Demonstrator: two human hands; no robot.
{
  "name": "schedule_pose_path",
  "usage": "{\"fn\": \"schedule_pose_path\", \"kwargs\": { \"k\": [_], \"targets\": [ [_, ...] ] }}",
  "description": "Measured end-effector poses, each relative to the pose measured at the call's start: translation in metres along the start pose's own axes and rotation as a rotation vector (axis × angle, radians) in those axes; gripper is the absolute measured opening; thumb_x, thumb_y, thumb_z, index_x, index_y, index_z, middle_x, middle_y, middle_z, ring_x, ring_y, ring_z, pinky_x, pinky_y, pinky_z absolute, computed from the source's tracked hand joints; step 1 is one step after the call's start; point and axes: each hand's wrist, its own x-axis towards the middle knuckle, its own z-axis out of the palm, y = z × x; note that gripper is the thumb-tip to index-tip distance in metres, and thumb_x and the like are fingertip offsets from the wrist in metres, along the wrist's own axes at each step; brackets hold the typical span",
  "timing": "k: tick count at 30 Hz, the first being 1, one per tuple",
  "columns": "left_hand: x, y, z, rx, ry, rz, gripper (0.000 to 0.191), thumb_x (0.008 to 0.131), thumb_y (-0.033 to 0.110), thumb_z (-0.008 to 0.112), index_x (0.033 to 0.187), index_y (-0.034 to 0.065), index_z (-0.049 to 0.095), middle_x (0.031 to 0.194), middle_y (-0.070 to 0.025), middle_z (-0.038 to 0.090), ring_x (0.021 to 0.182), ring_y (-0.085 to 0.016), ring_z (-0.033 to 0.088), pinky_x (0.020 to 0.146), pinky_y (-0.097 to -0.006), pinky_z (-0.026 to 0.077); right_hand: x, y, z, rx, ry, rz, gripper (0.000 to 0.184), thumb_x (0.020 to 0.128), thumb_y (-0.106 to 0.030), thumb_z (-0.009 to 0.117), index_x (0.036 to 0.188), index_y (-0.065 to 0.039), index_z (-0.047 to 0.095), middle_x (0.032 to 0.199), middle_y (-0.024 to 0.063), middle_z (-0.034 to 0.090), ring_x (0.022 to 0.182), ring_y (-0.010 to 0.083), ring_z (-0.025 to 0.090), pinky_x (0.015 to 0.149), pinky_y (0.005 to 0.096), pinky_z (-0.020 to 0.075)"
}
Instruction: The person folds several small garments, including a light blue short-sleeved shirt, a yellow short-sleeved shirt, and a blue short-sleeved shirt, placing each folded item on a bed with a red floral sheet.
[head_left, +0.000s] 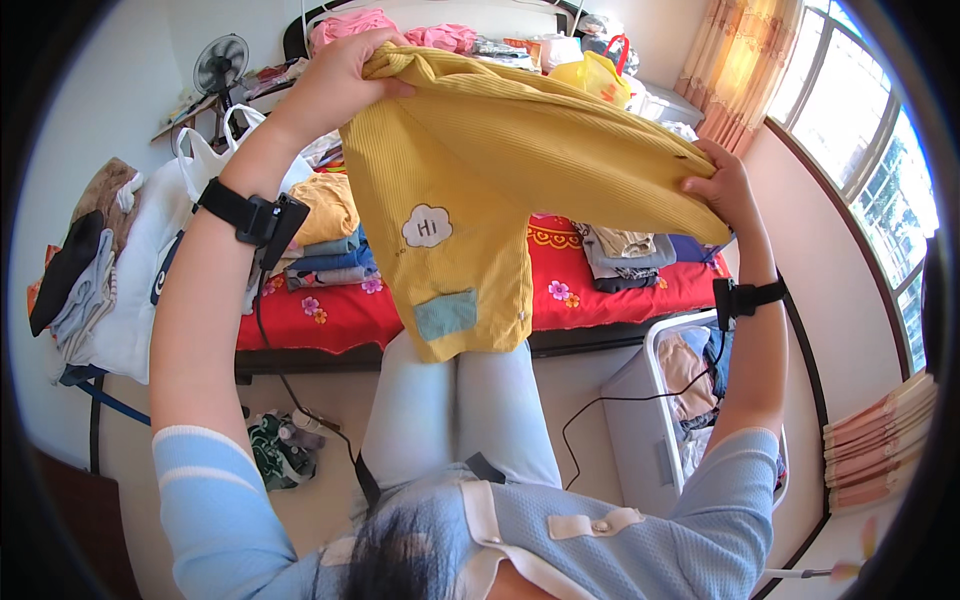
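A yellow corduroy garment (465, 172) with a cloud-shaped patch and a blue-green patch hangs stretched between my two hands, above my lap. My left hand (352, 82) grips its bunched upper edge at the picture's left. At the right, my right hand (724, 184) pinches the other end of the cloth. The lower part of the garment hangs down to my knees. Behind it, folded clothes (330, 251) are stacked on a bed with a red floral cover (585, 300); another folded pile (630, 255) lies to the right. The garment hides the middle of the bed.
A white plastic bin (637, 442) of clothes stands on the floor at right. Heaped clothes (94, 262) and a white bag (202, 157) are at left, near a fan (221, 67). A yellow bag (596, 79) sits at the bed's far end. Thin cables hang from both wristbands.
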Motion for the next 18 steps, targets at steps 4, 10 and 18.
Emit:
{"fn": "schedule_pose_path", "kwargs": {
  "k": [4, 10, 18],
  "targets": [
    [0.006, 0.005, 0.006, 0.173, 0.103, 0.052, 0.036, 0.082, 0.003, 0.078, 0.115, 0.0079, 0.068, 0.100, -0.0065, 0.073, 0.090, -0.019, 0.070, 0.082, -0.0311, 0.055, 0.020, -0.006, 0.015, -0.471, -0.039, 0.084, 0.034, 0.077, -0.017, 0.085, 0.103, -0.002, 0.070, 0.091, 0.0074, 0.067, 0.088, 0.0143, 0.065, 0.078, 0.0326, 0.0512],
    [-0.017, 0.073, -0.048, 0.475, 0.242, 0.599, 0.037, 0.077, -0.004, 0.073, 0.111, 0.0103, 0.070, 0.099, -0.0080, 0.074, 0.086, -0.026, 0.072, 0.074, -0.0326, 0.058, -0.022, -0.028, 0.020, -0.711, 0.394, -0.162, 0.025, 0.076, -0.010, 0.078, 0.097, -0.006, 0.067, 0.091, 0.0129, 0.067, 0.090, 0.0355, 0.064, 0.078, 0.0419, 0.0512],
    [-0.272, 0.143, 0.049, 0.297, -0.244, 0.770, 0.019, 0.090, 0.019, 0.065, 0.106, 0.0091, 0.065, 0.098, -0.0052, 0.066, 0.089, -0.021, 0.066, 0.074, -0.0278, 0.056, -0.279, 0.034, 0.186, -0.512, 0.235, 0.223, 0.025, 0.079, 0.000, 0.068, 0.090, -0.006, 0.047, 0.087, 0.0143, 0.055, 0.089, 0.0387, 0.055, 0.078, 0.0452, 0.0450]
  ]
}}
